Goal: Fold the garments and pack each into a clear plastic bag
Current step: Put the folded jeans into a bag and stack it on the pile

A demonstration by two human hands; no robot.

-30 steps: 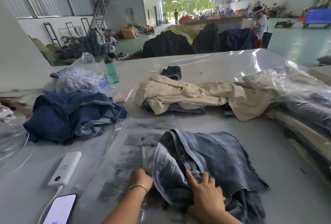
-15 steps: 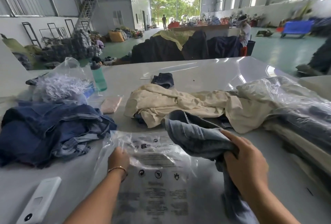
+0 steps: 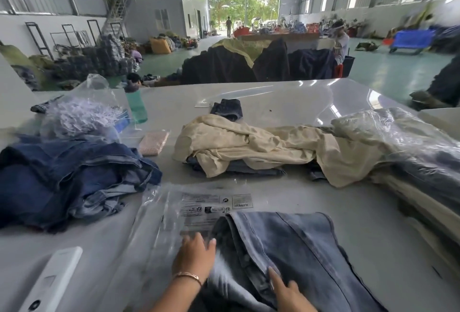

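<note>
A light blue denim garment (image 3: 286,244) lies spread on the table in front of me, partly over a clear plastic bag (image 3: 174,214) with printed warning text. My left hand (image 3: 195,255) rests with straight fingers at the garment's left edge, on the bag. At the bottom of the view my right hand (image 3: 286,291) presses flat on the denim near its button placket. A dark blue denim pile (image 3: 69,174) sits to the left. A cream garment (image 3: 251,144) lies crumpled across the middle of the table.
Packed garments in plastic (image 3: 408,147) are stacked at the right. A white power bank (image 3: 52,279) lies near left. A bag of white tags (image 3: 79,114), a green bottle (image 3: 136,107) and a small pink packet (image 3: 153,142) stand at the left back.
The denim garment, held up by my right hand half a second ago, now lies flat on the bag. Both hands have come down onto it with straight fingers.
</note>
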